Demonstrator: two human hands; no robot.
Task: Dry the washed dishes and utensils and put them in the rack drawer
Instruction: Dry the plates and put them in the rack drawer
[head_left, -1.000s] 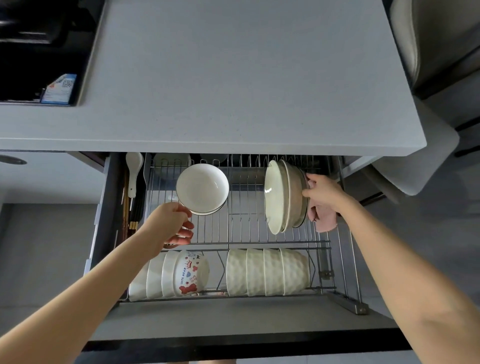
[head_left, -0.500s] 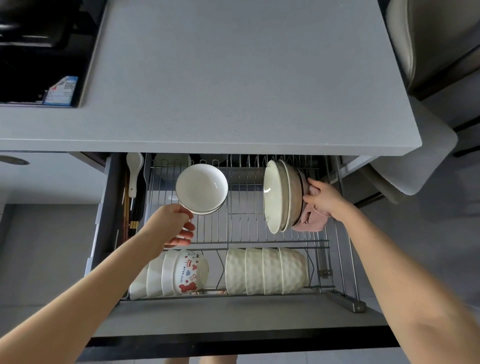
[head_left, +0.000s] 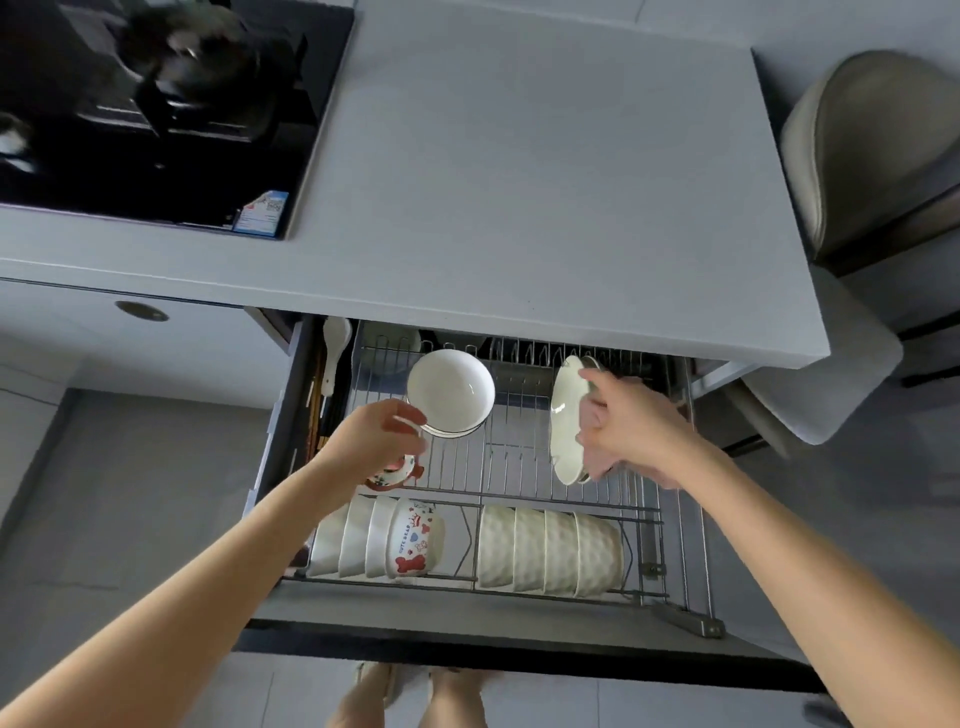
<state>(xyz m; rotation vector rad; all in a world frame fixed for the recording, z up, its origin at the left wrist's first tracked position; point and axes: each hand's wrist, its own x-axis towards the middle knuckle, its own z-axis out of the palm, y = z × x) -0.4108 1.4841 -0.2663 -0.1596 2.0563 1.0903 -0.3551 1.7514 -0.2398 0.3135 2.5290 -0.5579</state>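
So the main change from half a second ago: the right hand was tucked behind the far edge of the upright plates, and now it's come round the near side and covers most of the stack. The pink cloth is bunched under its curled fingers, pressed against the plates. The left hand hasn't really moved; it's still pinching the rim of the white bowl over the left of the rack drawer.

My guess is the plates are getting a last wipe or being steadied in their slots, and the bowl isn't parked yet.

Readable text: the printed bowl in the front row says "CUTE BEAR". The sticker on the cooktop has a QR code, but the print's too small to read.
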